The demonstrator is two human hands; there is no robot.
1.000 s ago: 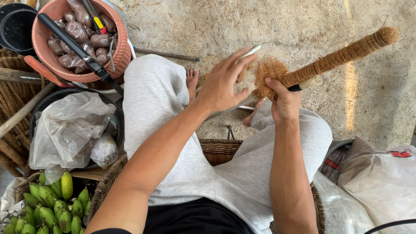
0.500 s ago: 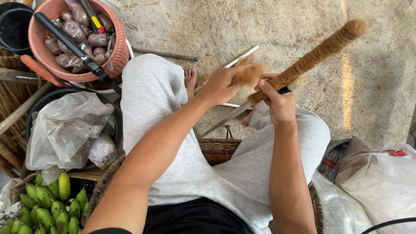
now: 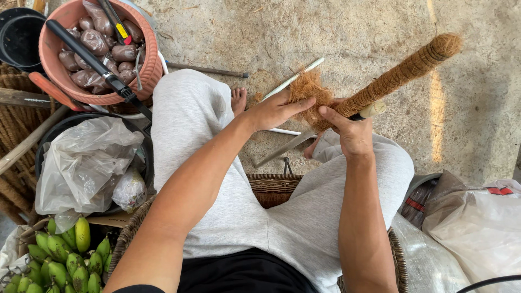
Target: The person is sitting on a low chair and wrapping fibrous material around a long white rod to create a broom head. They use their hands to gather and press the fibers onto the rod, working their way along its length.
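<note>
I sit with grey trousers over a concrete floor. My right hand [image 3: 353, 130] grips the lower end of a long pole wrapped in brown coconut fibre [image 3: 404, 70], which slants up to the right. My left hand [image 3: 274, 111] presses a loose tuft of brown fibre [image 3: 310, 92] against the pole's lower end. A pale stick [image 3: 296, 78] and a flat grey blade [image 3: 282, 149] lie on the floor under my hands. My bare foot [image 3: 239, 100] shows beyond my left knee.
An orange basket [image 3: 149, 70] with brown pouches and black-handled tools stands at upper left. Below it lie a dark tub with clear plastic bags [image 3: 81, 163] and green bananas [image 3: 65, 255]. A wicker basket [image 3: 274, 187] sits between my legs. More plastic bags [image 3: 472, 228] lie at right.
My left hand closed from spread fingers onto the fibre tuft and pressed it to the pole. The pole's far end swung slightly left, then back to the right.
</note>
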